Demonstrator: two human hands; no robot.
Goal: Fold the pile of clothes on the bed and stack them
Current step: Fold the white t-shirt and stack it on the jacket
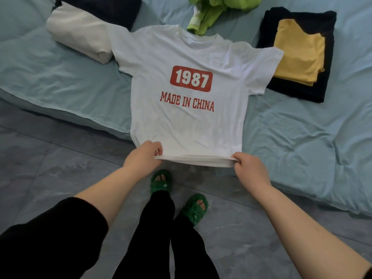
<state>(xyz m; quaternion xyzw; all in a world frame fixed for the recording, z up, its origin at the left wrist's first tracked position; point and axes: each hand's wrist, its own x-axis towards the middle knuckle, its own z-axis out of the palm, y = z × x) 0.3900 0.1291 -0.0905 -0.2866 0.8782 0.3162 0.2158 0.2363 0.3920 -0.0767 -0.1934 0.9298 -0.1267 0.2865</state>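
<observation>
Right now the left hand (pixel 148 156) and right hand (pixel 246 165) each pinch a hem corner of the white printed cotton T-shirt (pixel 189 93), spread face-up on the pale blue bed (pixel 60 77). Uneven pulling could skew it, wrinkling the coming fold.

the tally

i count one white t-shirt (pixel 187 57), four folded pieces (cream garment (pixel 78 35), dark garment (pixel 104 9), black garment (pixel 298 19), yellow garment (pixel 298 55)), one loose green garment (pixel 211 11), two green slippers (far slipper (pixel 161 181), near slipper (pixel 195 208)), and my two hands: left hand (pixel 144 158), right hand (pixel 249 168).
</observation>
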